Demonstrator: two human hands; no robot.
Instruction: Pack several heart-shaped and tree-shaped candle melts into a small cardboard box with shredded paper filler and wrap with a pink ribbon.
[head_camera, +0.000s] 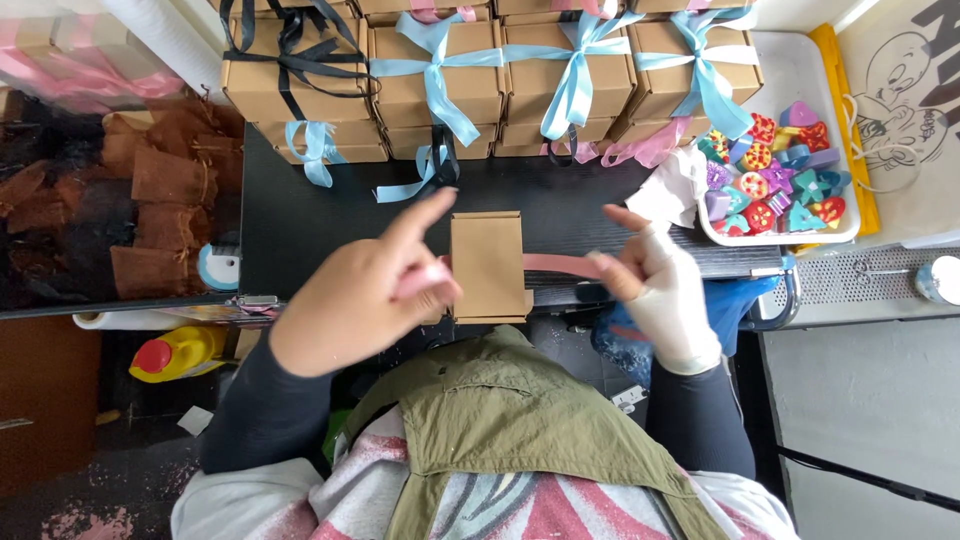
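Black table (300, 220): both hands, left hand (365, 300) and gloved right hand (660, 290), pinch pink ribbon (560, 265) around a brown box (488, 265); ribboned boxes (470, 75) at 12 o'clock, tray (800, 75) at 2.

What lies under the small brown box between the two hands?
A pink ribbon passes under the small brown box, which rests on the black table. Both hands, left and right, hold its ends. The stretch beneath the box is hidden.
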